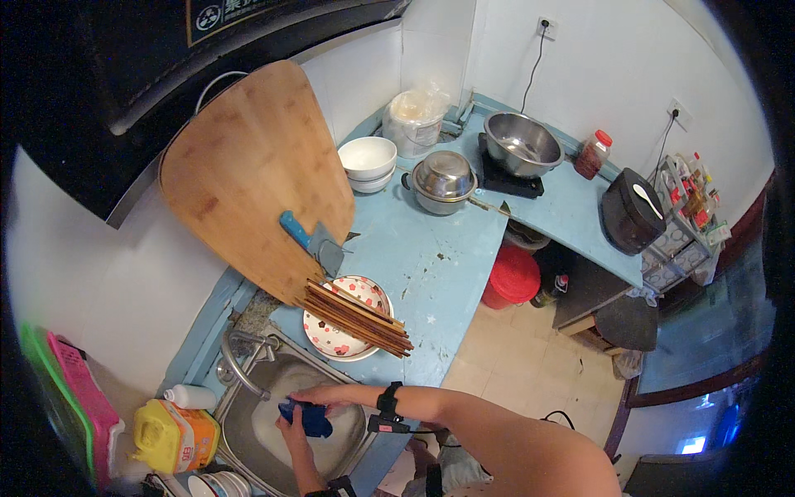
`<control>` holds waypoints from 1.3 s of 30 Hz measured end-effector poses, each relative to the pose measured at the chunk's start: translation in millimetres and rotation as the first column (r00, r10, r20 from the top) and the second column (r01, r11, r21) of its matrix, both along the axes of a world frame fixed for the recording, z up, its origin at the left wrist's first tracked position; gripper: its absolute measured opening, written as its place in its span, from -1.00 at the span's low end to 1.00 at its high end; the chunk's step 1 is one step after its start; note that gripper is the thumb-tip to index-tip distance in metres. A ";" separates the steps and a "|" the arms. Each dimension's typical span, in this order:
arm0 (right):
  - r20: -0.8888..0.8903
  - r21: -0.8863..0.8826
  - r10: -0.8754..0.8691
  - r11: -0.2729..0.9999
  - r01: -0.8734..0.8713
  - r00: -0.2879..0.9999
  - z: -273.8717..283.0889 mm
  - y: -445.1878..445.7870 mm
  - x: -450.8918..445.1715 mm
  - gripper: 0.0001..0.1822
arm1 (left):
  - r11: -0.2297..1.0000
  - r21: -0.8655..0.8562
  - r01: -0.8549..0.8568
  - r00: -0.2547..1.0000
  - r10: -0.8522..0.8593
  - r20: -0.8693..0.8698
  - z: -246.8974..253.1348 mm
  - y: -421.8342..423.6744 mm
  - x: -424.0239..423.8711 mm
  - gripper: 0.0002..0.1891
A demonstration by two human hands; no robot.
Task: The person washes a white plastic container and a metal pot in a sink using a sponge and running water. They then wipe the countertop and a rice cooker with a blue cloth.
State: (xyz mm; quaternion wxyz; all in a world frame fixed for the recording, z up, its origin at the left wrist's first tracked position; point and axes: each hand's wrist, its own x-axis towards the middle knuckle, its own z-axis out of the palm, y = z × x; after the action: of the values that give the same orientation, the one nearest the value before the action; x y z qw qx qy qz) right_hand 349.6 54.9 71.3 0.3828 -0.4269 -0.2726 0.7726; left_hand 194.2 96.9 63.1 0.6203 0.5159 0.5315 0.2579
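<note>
Over the stainless steel sink (273, 463), a dark blue cloth (315, 422) is bunched between my two hands. My left hand (294, 427) grips its near left side, thumb across the fabric. On the far side my right hand (326, 396) holds the cloth, its fingers partly hidden behind it. The curved metal faucet (233, 360) arches over the sink, its spout close to my right fingertips. I cannot tell whether water runs from it.
Beside the sink, chopsticks (357, 320) lie across flower-patterned bowls (323, 335). A large wooden cutting board (261, 168) leans on the wall, with a blue-handled cleaver (310, 236) before it. A yellow detergent jug (177, 435) and stacked bowls (217, 484) stand left of the sink.
</note>
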 end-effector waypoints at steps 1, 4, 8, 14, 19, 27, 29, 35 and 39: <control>-0.021 0.002 -0.023 1.000 0.023 1.000 7.3 -2.6 1.4 -0.17 | 0.999 0.025 0.032 0.998 -0.031 -0.055 3.8 2.1 5.9 -0.59; 0.207 -0.016 0.012 1.000 -0.009 0.978 32.6 -0.6 6.3 -0.11 | 0.990 0.140 0.033 0.985 -0.008 -0.173 -9.5 4.5 5.3 -0.61; 0.215 0.169 -0.196 0.972 0.161 0.957 22.3 4.4 -12.3 -0.18 | 0.941 0.301 0.152 0.985 -0.117 -0.129 -82.5 16.9 -11.6 -0.66; 0.543 0.448 -0.367 0.887 0.109 0.755 -45.4 33.2 -23.5 -0.53 | 0.989 -0.116 -0.092 0.993 0.100 0.061 3.1 -23.1 3.3 -0.77; 0.513 0.410 -0.363 0.900 0.149 0.778 -11.6 30.2 -30.8 -0.57 | 0.679 -0.727 -0.104 0.875 0.410 0.258 -22.7 -23.6 -17.6 -0.31; 0.281 0.324 -0.303 0.923 0.207 0.910 -29.8 6.0 -30.9 -0.76 | 0.685 -0.726 0.058 0.355 0.665 0.657 -86.7 6.4 -9.1 -0.56; 0.256 0.177 -0.352 0.933 0.314 0.900 -28.0 -2.9 -18.5 -0.61 | 0.779 -0.583 -0.230 0.585 0.590 0.557 -60.5 -0.3 12.6 -0.74; 0.623 0.417 -0.404 0.896 0.152 0.670 -79.9 0.2 -25.2 -0.53 | 0.766 -0.640 -0.067 0.477 0.588 0.654 -66.2 -4.7 22.9 -0.75; 0.720 0.596 -0.457 0.793 -0.128 0.522 -17.6 3.6 -38.5 -0.69 | 0.712 -0.702 0.011 0.451 0.623 0.639 -43.9 0.4 5.6 -0.68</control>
State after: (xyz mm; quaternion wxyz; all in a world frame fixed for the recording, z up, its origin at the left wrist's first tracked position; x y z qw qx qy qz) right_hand 311.1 58.5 53.7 0.3909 -0.6288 -0.5991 0.3050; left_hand 199.8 97.4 19.1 0.8648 -0.0251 0.3010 0.4011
